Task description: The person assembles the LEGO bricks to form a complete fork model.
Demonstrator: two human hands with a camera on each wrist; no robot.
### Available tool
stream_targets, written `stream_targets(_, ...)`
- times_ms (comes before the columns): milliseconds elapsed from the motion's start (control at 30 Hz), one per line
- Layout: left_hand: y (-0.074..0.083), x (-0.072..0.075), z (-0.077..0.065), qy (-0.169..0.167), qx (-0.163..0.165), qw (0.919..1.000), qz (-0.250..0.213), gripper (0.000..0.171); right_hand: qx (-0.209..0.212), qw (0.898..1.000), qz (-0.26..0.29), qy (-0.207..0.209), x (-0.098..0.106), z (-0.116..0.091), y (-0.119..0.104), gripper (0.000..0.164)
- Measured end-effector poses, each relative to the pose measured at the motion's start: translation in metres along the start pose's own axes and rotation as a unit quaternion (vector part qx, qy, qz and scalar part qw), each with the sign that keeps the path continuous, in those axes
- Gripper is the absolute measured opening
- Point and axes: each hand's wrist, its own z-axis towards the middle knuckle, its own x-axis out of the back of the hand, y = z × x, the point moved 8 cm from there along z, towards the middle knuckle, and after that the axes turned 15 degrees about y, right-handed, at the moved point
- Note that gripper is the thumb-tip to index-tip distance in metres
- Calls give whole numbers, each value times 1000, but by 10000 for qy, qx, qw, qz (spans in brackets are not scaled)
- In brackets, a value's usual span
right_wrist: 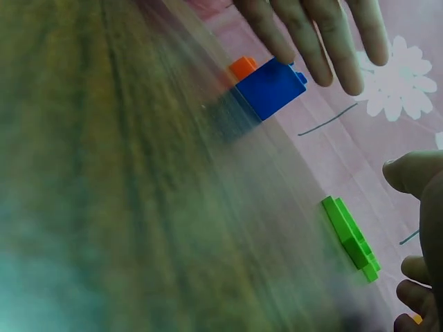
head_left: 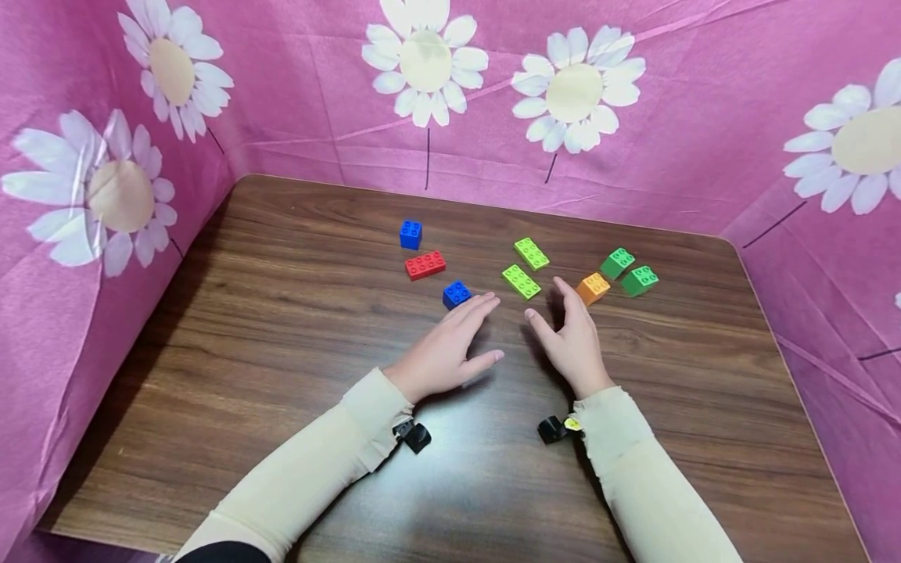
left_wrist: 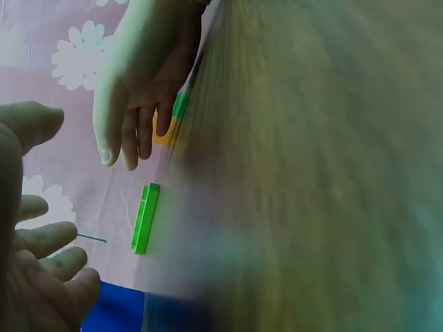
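My left hand (head_left: 445,349) has its fingers straight and thumb spread, just in front of a blue toy brick (head_left: 456,293). Its fingertips overlap that brick's near edge in the head view. Facing it, my right hand (head_left: 573,338) is held with thumb and fingers apart and nothing between them. Close to its fingers sits an orange brick (head_left: 594,288). Beyond the gap between the hands lie two flat lime-green bricks, the nearer one (head_left: 522,281) and the farther one (head_left: 531,253). In the right wrist view the left hand's fingers hang above the blue brick (right_wrist: 271,88).
Farther left are a red brick (head_left: 425,265) and a second blue brick (head_left: 411,234). Two green bricks, one (head_left: 617,263) behind the other (head_left: 640,281), sit at the right. A pink flowered cloth (head_left: 486,168) borders the brown wooden table (head_left: 281,313) at the back and sides.
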Motion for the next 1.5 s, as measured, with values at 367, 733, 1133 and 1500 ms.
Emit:
stream_targets(367, -13, -26, 12, -206, 974, 9944, -342, 81, -401, 9990, 208, 54, -11, 14, 12, 68)
stream_targets(733, -29, -46, 25, -297, 1457, 9882, -358, 79, -563, 9979, 318, 103, -16, 30, 16, 65)
stream_targets(1133, -50, -50, 55, 121, 1560, 9875, -180, 71, -693, 9969, 341, 159, -27, 51, 23, 64)
stream_targets(1500, -74, -49, 80, 429, 1663, 9851, 67, 64, -759, 9967, 212, 185, -33, 66, 29, 62)
